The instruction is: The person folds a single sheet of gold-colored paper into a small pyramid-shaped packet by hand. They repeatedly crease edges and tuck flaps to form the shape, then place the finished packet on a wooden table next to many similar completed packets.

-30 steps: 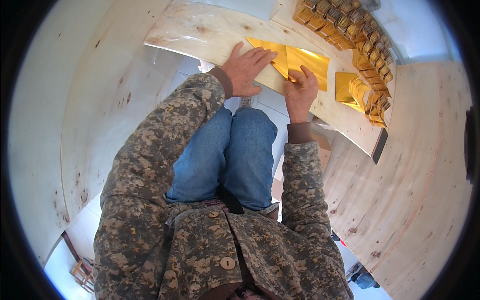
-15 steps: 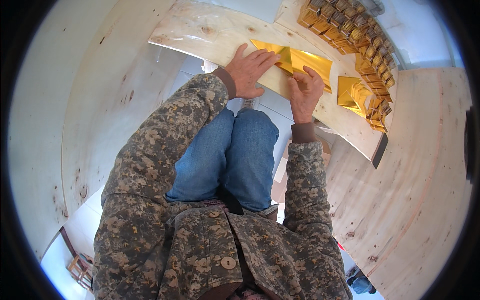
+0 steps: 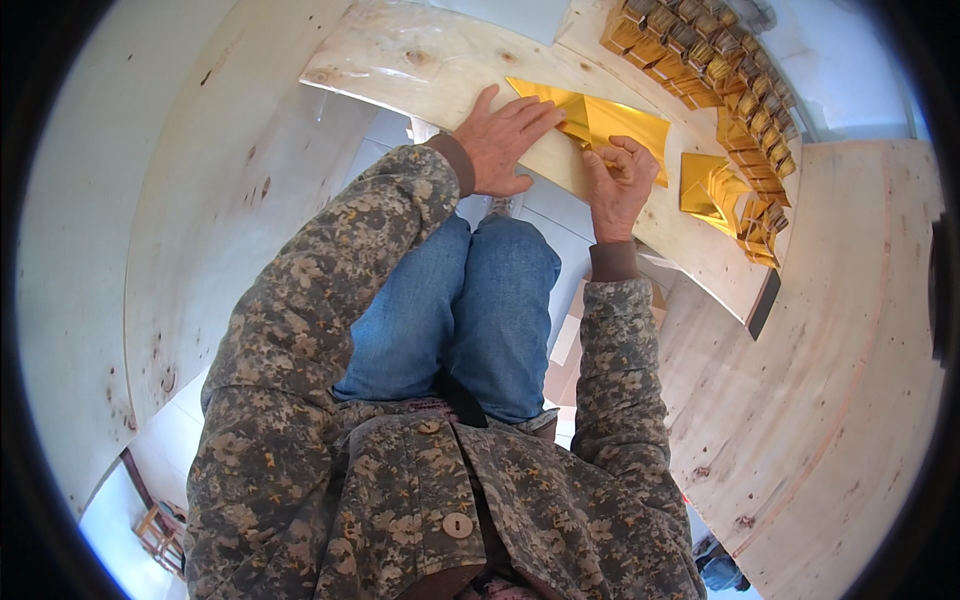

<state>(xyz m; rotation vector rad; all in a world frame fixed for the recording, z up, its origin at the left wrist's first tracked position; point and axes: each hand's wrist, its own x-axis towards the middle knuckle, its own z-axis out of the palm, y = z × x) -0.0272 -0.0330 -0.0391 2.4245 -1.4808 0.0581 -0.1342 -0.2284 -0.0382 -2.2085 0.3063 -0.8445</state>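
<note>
A sheet of shiny gold foil paper [image 3: 633, 126] lies on the wooden board, partly folded, with a pointed corner at its left end and a crease near its middle. My left hand [image 3: 500, 145] is open, palm down, with stretched fingers whose tips rest on the left part of the foil. At the foil's near edge, my right hand [image 3: 618, 195] is closed, its fingers curled and its thumb and index finger pinching the paper. The hand partly covers that edge, so the exact grip is hard to see.
Folded gold foil pieces [image 3: 712, 190] lie on the board to the right. Behind them, several rows of bundled gold foil pieces [image 3: 690, 55] line its far right edge. Clear plastic film [image 3: 385, 50] covers the board's left part. A large wooden panel [image 3: 800, 330] stands at the right.
The fingers of my right hand have curled in more, and the hand has shifted slightly right. My left hand stays flat on the foil. The whole view has shifted slightly.
</note>
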